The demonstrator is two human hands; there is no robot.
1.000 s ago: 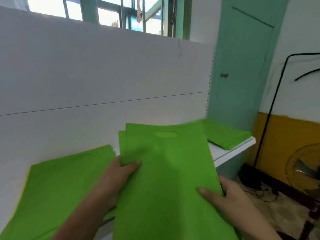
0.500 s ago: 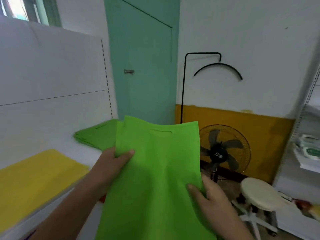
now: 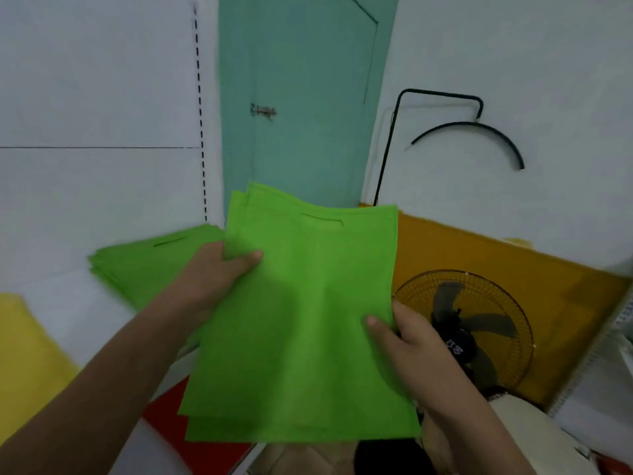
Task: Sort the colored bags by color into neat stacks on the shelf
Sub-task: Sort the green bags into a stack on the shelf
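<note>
I hold a small bundle of green bags (image 3: 301, 320) in front of me with both hands, its handle slot at the top. My left hand (image 3: 212, 279) grips the bundle's left edge with the thumb on top. My right hand (image 3: 407, 341) grips its right edge the same way. Behind the bundle to the left, a stack of green bags (image 3: 144, 265) lies on the white shelf (image 3: 68, 303). A yellow stack (image 3: 24, 358) lies on the shelf at the far left. Red bags (image 3: 168, 419) show on a lower level under the bundle.
A teal door (image 3: 298, 97) stands straight ahead past the shelf end. A floor fan (image 3: 469, 330) stands to the right by the yellow-and-white wall, with a pale round stool (image 3: 524, 437) in front of it. Another white shelf unit (image 3: 616, 337) is at the far right.
My view has swung to the right along the shelf, from one green stack past the yellow stack to the green stack at the shelf's end. Both hands keep the same hold on the bundle.
</note>
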